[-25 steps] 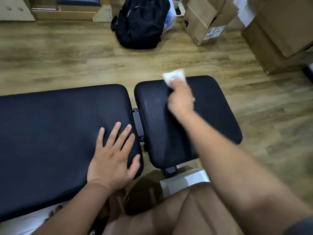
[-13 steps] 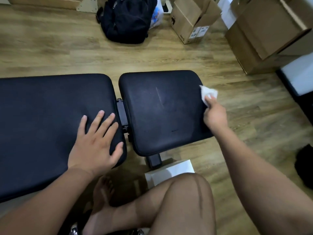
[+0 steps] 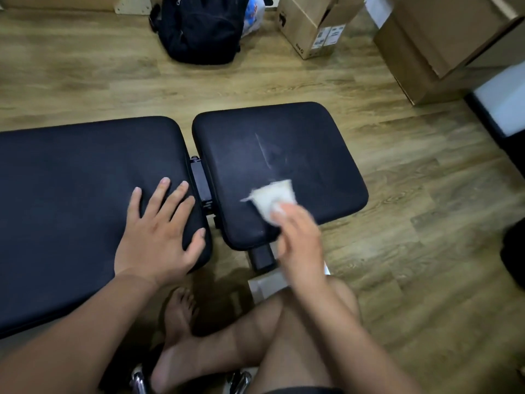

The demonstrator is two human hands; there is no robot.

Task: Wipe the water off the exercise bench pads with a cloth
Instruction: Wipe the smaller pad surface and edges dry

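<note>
Cloth (image 3: 272,198): white, crumpled, on the near part of the right pad (image 3: 298,143). The right hand (image 3: 298,237) pinches it with curled fingers, likely to drag it flat over the surface. Streak mid-pad: probably water left to wipe.
Left hand (image 3: 159,231): flat, fingers spread, holding nothing. It presses the left pad (image 3: 71,209) beside the gap, seemingly as a brace.
Head view only; the right hand is blurred.

Dim indoor light, right hand (image 3: 298,237) motion-blurred, wide-angle edges
</note>
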